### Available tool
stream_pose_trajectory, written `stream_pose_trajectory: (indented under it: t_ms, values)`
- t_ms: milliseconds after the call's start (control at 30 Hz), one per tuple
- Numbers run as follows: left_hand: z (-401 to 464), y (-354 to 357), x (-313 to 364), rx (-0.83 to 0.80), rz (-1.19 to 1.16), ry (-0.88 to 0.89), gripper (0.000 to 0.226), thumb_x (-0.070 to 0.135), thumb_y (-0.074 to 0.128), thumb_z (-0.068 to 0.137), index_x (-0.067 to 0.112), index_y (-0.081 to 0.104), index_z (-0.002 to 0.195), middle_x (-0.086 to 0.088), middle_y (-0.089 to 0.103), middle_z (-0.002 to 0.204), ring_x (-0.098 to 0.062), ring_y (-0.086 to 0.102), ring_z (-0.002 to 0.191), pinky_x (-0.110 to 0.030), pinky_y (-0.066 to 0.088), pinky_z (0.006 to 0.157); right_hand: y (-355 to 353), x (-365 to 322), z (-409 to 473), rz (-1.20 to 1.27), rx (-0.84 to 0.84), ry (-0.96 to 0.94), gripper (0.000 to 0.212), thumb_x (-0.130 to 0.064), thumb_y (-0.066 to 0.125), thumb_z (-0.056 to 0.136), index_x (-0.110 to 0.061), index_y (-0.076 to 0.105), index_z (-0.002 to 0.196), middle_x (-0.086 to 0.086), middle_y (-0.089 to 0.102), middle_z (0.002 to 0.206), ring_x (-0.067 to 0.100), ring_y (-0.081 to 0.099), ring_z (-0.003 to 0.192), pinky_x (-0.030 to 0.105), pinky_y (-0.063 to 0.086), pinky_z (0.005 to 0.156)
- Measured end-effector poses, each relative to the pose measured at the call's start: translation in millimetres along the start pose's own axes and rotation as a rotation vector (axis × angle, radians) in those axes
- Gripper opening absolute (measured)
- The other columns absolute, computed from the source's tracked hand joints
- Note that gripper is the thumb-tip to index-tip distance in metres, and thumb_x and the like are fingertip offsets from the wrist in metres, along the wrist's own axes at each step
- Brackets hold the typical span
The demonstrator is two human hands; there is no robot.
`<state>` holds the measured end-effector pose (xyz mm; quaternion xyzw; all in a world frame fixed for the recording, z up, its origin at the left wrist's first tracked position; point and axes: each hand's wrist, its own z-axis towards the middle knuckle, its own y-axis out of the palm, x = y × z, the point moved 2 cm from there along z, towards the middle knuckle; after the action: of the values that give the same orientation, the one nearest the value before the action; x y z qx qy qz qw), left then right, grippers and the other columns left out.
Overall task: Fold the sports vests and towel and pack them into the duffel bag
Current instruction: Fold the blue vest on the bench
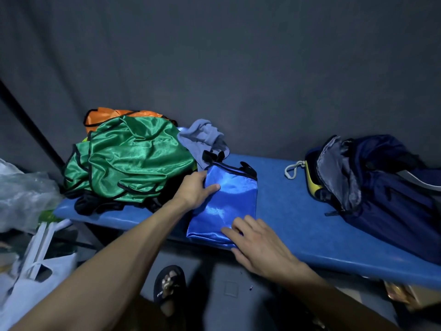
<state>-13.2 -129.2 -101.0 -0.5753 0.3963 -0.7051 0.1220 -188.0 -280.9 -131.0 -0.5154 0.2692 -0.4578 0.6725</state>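
A shiny blue sports vest (229,201) with black trim lies folded into a narrow rectangle on the blue bench (298,211). My left hand (195,187) grips its upper left edge, thumb lying on top of the fabric. My right hand (257,244) presses flat on its near lower corner with straight fingers. A heap of crumpled green vests (128,161) sits to the left, with an orange vest (107,115) behind it. A grey-blue towel (202,137) lies bunched behind the blue vest. The dark navy duffel bag (377,185) stands open at the bench's right end.
Clear and white plastic bags (28,211) hang and lie at the left, below the bench end. My foot in a black sandal (169,287) is on the floor under the bench. A grey curtain (238,68) backs the bench. Bare bench surface lies between vest and bag.
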Motion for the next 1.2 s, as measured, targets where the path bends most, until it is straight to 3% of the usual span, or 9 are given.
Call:
stream_pose_trajectory:
  t_ms: [100, 200, 267, 367, 633, 733, 867, 1100, 1200]
  values:
    - [-10, -19, 0, -0.116, -0.18, -0.018, 0.044, 0.026, 0.084, 0.083, 0.018, 0.066, 0.122, 0.003, 0.076, 0.107, -0.015, 0.073, 0.096, -0.038, 0.059, 0.09, 2, -2, -2, -0.048, 0.013, -0.016, 0.039, -0.032, 0.063, 0.085, -0.022, 0.058, 0.123, -0.003, 0.051, 0.105, 0.022, 0.05, 0.089, 0.035, 0.045, 0.066]
    - [-26, -25, 1, -0.268, -0.241, -0.001, 0.064, -0.008, 0.078, 0.082, 0.022, 0.05, 0.131, 0.007, 0.069, 0.1, 0.005, 0.069, 0.083, -0.014, 0.054, 0.071, 5, -5, -3, -0.075, 0.036, -0.024, 0.045, -0.032, 0.064, 0.085, -0.021, 0.057, 0.128, -0.003, 0.054, 0.108, 0.022, 0.052, 0.092, 0.035, 0.046, 0.07]
    - [-34, -26, -4, -0.22, -0.106, 0.019, 0.083, -0.011, 0.077, 0.081, 0.031, 0.037, 0.14, 0.012, 0.062, 0.099, 0.014, 0.062, 0.072, -0.006, 0.046, 0.069, 7, -5, -3, -0.099, 0.055, -0.03, 0.049, -0.032, 0.065, 0.084, -0.019, 0.057, 0.131, -0.002, 0.056, 0.109, 0.023, 0.054, 0.093, 0.036, 0.047, 0.072]
    - [-37, -24, -8, -0.057, 0.068, 0.058, 0.094, 0.0, 0.08, 0.082, 0.029, 0.032, 0.157, 0.003, 0.064, 0.112, -0.006, 0.06, 0.085, -0.015, 0.044, 0.082, 8, -6, -1, -0.106, 0.064, -0.035, 0.054, -0.033, 0.067, 0.082, -0.018, 0.057, 0.132, -0.001, 0.057, 0.11, 0.024, 0.055, 0.098, 0.038, 0.049, 0.079]
    - [-48, -22, -2, 0.154, 0.45, 0.422, 0.051, 0.012, 0.071, 0.084, 0.02, 0.057, 0.132, -0.001, 0.054, 0.123, -0.025, 0.052, 0.105, -0.044, 0.048, 0.093, 12, -6, -4, -0.07, 0.185, -0.065, 0.044, -0.023, 0.068, 0.082, -0.017, 0.064, 0.126, -0.004, 0.064, 0.108, 0.021, 0.061, 0.102, 0.034, 0.039, 0.1]
    - [-69, -21, 5, -0.216, 0.305, 0.575, 0.04, 0.041, 0.077, 0.083, 0.029, 0.062, 0.118, 0.009, 0.058, 0.112, -0.007, 0.053, 0.099, -0.034, 0.05, 0.093, 14, -6, -7, -0.064, 0.173, -0.092, 0.045, -0.02, 0.066, 0.078, -0.015, 0.069, 0.122, -0.003, 0.07, 0.113, 0.019, 0.066, 0.11, 0.035, 0.044, 0.106]
    - [-80, -7, -13, -0.376, 0.643, 0.521, 0.083, 0.058, 0.08, 0.069, 0.038, 0.044, 0.141, 0.009, 0.039, 0.138, -0.011, 0.036, 0.124, -0.026, 0.038, 0.106, 11, 0, -8, -0.036, 0.182, -0.103, 0.04, -0.021, 0.059, 0.078, -0.015, 0.075, 0.114, -0.002, 0.074, 0.115, 0.016, 0.069, 0.11, 0.032, 0.055, 0.098]
    - [-78, -13, -17, -0.216, 0.465, 0.533, 0.048, 0.034, 0.064, 0.09, 0.024, 0.054, 0.135, 0.005, 0.058, 0.127, -0.018, 0.059, 0.115, -0.03, 0.047, 0.097, -15, 22, 5, 0.62, 0.251, 0.381, 0.027, -0.019, 0.059, 0.087, -0.021, 0.074, 0.109, -0.013, 0.067, 0.077, 0.001, 0.057, 0.068, 0.013, 0.043, 0.069]
    - [-76, -12, -21, -0.189, 0.44, 0.515, 0.046, 0.019, 0.057, 0.09, 0.024, 0.054, 0.135, 0.001, 0.066, 0.125, -0.022, 0.063, 0.113, -0.034, 0.05, 0.095, -23, 35, 6, 0.705, 0.261, 0.456, 0.022, -0.016, 0.064, 0.09, -0.028, 0.071, 0.107, -0.004, 0.059, 0.065, 0.008, 0.047, 0.055, 0.021, 0.039, 0.06]
